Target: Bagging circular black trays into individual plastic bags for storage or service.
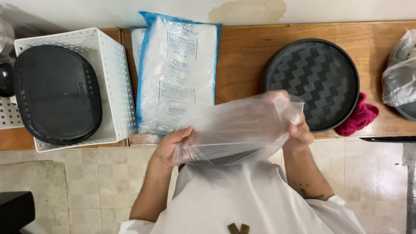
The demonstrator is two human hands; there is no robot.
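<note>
A clear thin plastic bag (pixel 236 128) is stretched between both hands in front of my chest. My left hand (pixel 170 145) pinches its lower left corner. My right hand (pixel 294 125) grips its right end, partly inside or behind the film. Something dark shows faintly through the bag's lower part; I cannot tell what it is. Behind the bag, on the wooden counter (pixel 242 56), lies a large white sack with blue edges (pixel 177 69).
A white perforated basket (pixel 110 65) at the left holds a black oval tray (pixel 56 93). A round dark tray with a zigzag pattern (pixel 316 78) sits at the right, a red cloth (pixel 359 117) beside it. A knotted clear bag (pixel 401 73) lies at the far right. Tiled floor below.
</note>
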